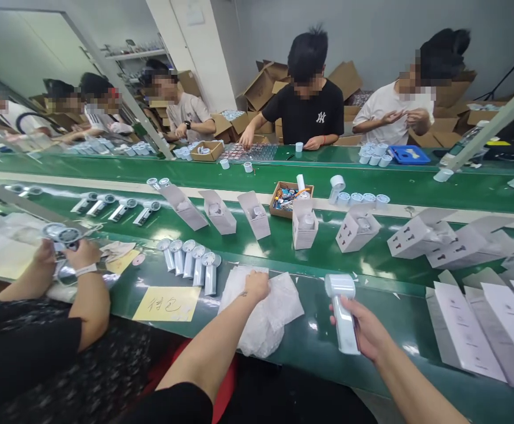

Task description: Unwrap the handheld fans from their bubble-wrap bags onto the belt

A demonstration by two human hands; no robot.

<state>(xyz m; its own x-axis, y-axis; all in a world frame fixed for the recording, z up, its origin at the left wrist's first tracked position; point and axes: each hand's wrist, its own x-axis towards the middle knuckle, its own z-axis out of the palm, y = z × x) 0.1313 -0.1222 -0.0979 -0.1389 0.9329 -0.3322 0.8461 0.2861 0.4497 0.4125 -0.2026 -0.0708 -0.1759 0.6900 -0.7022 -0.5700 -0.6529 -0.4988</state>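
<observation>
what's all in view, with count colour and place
handheld fan: one, pale blue, right hand
bubble wrap: uncounted, whitish, under left hand
fan row: about five, silvery, left of bubble wrap
note: one, yellow, near fan row
open boxes: several, white, centre, right
parts box: one, brown, behind open boxes
cups: many, pale blue, far side
people: several, mixed clothes, opposite, left
left hand: one, bare, on bubble wrap
right hand: one, bare, around handheld fan

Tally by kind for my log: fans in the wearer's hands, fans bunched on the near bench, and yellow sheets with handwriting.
Held fan, in the right hand: 1
Bunched fans: 5
Handwritten yellow sheet: 1
Total: 7
</observation>
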